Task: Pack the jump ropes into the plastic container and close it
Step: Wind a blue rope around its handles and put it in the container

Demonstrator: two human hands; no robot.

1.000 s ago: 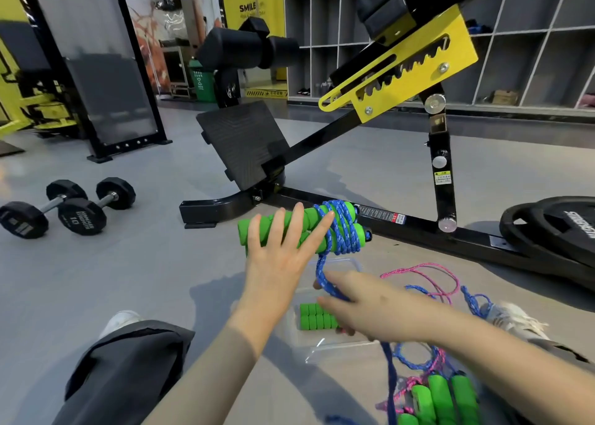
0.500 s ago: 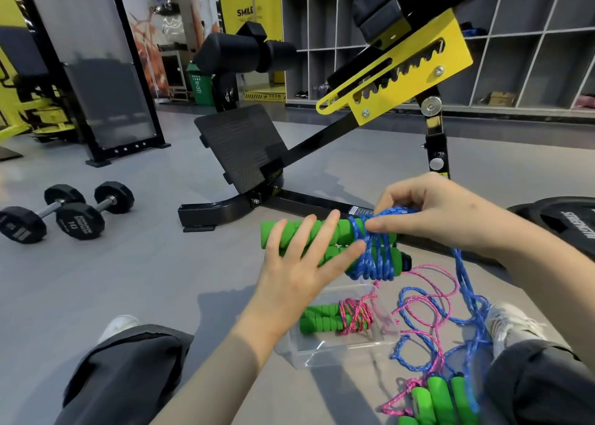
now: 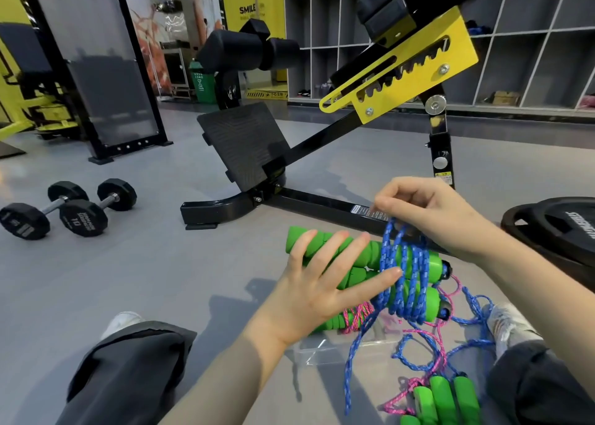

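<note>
Held over the clear plastic container [image 3: 317,352], two green foam handles [image 3: 360,257] lie across the straight, spread fingers of the left hand [image 3: 322,286] while the right hand [image 3: 434,218] pinches the limp blue braided cord [image 3: 402,273] wound round them — light, soft, likely to uncoil, so best gripped over the wraps.

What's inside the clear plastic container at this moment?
One bundled jump rope, green handles wound with pink cord, shows in the container. The left hand and the blue-rope bundle cover the rest.

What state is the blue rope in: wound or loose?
Partly wound: blue rope coils wrap the green handles, a loose tail hangs below.
</note>
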